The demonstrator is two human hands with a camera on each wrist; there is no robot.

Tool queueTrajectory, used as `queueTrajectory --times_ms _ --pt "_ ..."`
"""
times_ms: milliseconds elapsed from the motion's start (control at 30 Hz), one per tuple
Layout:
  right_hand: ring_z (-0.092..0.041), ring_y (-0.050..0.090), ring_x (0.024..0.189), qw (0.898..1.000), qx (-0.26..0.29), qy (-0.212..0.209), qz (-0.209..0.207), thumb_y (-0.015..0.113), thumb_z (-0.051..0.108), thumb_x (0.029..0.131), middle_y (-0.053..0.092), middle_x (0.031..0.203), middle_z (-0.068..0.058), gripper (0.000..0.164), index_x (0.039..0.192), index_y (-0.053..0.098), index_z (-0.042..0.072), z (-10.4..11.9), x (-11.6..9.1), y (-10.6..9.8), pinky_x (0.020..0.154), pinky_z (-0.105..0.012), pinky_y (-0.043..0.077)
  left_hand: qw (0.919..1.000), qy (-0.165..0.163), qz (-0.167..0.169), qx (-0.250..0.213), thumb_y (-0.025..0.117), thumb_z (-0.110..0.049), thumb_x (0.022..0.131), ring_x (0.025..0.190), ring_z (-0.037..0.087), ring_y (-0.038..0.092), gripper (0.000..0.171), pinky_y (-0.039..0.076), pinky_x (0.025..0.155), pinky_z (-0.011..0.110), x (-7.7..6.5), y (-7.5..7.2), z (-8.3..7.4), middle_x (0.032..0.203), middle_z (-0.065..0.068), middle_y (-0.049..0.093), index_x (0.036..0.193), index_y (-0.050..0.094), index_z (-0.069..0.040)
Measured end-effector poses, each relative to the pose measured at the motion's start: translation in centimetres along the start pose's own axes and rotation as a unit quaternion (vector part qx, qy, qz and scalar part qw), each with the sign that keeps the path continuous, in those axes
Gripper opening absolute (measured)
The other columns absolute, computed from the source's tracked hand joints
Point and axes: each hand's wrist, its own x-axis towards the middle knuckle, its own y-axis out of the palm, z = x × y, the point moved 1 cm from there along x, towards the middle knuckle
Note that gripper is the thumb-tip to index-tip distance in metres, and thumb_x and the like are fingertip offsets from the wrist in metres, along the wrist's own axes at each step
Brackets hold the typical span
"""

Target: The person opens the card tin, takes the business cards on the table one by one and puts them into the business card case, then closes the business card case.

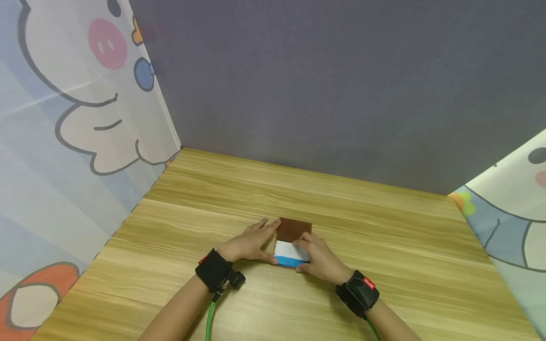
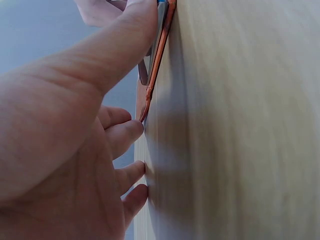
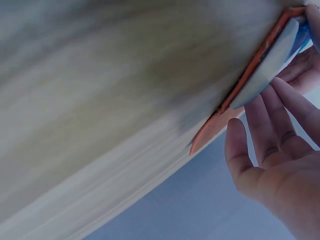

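A brown case [image 1: 293, 229], like a small wallet, lies unfolded on the wooden table. On its near half sits a white packet with a blue band [image 1: 287, 250] and small print, too fine to read. My left hand [image 1: 250, 244] rests along the case's left side, fingers spread, index finger at the far left corner and thumb at the packet's near left corner. With my right hand [image 1: 321, 258] I hold the packet's right part, fingertips on its far edge and thumb at the near edge. In the right wrist view, the packet [image 3: 267, 67] bulges above the case's orange-brown edge [image 3: 250, 67].
The wood-grain table [image 1: 384, 255] spreads around both hands. A grey panel [image 1: 324, 85] stands along its back edge, with cartoon-printed sheets at the left [image 1: 51, 156] and right [image 1: 507, 227]. A green cable [image 1: 209, 322] runs from the left wrist camera.
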Motion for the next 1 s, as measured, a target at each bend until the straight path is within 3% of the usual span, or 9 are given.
queueTrajectory --times_ms 167,367,600,767,1000 --pt "-0.025 0.050 0.109 0.999 0.044 0.025 0.009 0.079 0.023 0.069 0.055 0.118 -0.009 0.063 0.123 0.054 0.000 -0.4 -0.6 -0.4 0.088 -0.046 0.042 0.9999 0.008 -0.005 0.004 0.068 -0.047 0.076 0.142 0.033 0.002 0.100 0.014 0.110 0.056 0.1 0.0 -0.1 0.154 0.006 0.015 0.148 0.009 -0.010" --pt "-0.036 0.037 0.129 0.992 0.094 0.085 -0.008 0.064 0.026 0.085 0.043 0.136 -0.019 0.064 0.136 0.038 -0.002 -1.6 -0.7 -1.6 0.101 -0.051 0.036 1.0000 0.005 -0.004 -0.001 0.069 -0.045 0.076 0.141 0.034 0.003 0.100 0.012 0.111 0.055 0.1 -0.1 -0.2 0.154 0.006 0.014 0.148 0.009 -0.010" --pt "-0.042 0.031 0.131 0.987 0.104 0.121 -0.005 0.064 0.024 0.086 0.035 0.141 -0.025 0.070 0.139 0.029 -0.006 -2.7 -0.1 -1.9 0.103 -0.055 0.031 1.0000 0.007 -0.005 0.001 0.070 -0.045 0.075 0.141 0.034 0.002 0.104 0.012 0.111 0.055 0.3 -0.1 -0.4 0.154 0.009 0.012 0.148 0.007 -0.006" --pt "-0.042 0.032 0.130 0.987 0.109 0.121 0.003 0.064 0.022 0.086 0.036 0.140 -0.026 0.071 0.140 0.027 -0.006 -3.2 0.2 -1.5 0.103 -0.055 0.031 0.9998 0.013 -0.005 -0.012 0.071 -0.043 0.075 0.141 0.036 0.001 0.104 0.012 0.110 0.057 0.4 0.0 -0.4 0.153 0.011 0.013 0.147 0.007 -0.004" --pt "-0.042 0.035 0.128 0.984 0.141 0.110 -0.020 0.063 0.015 0.086 0.039 0.137 -0.028 0.068 0.138 0.026 -0.008 -3.5 0.3 -1.1 0.102 -0.054 0.032 0.9992 0.019 0.004 -0.035 0.070 -0.041 0.077 0.141 0.034 0.002 0.104 0.013 0.111 0.054 0.8 0.1 -0.6 0.154 0.013 0.009 0.147 0.005 -0.001"
